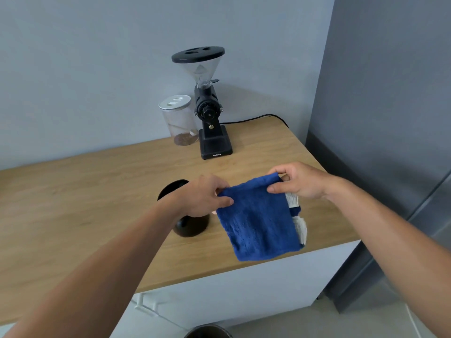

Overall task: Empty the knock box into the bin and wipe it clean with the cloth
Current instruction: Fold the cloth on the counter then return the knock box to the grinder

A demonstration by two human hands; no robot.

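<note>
Wooden desk (73, 203) by grey wall | our left hand (205, 196) and right hand (302, 181) pinch the blue cloth (258, 223) | knock box (185, 225) beneath left hand | we judge wiping not begun, emptying unclear.

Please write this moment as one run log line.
left hand + right hand: hold cloth spread | knock box: on counter

Wooden counter (73, 203) carries black knock box (188, 225), coffee grinder (211, 118), glass jar (179, 123).
</note>
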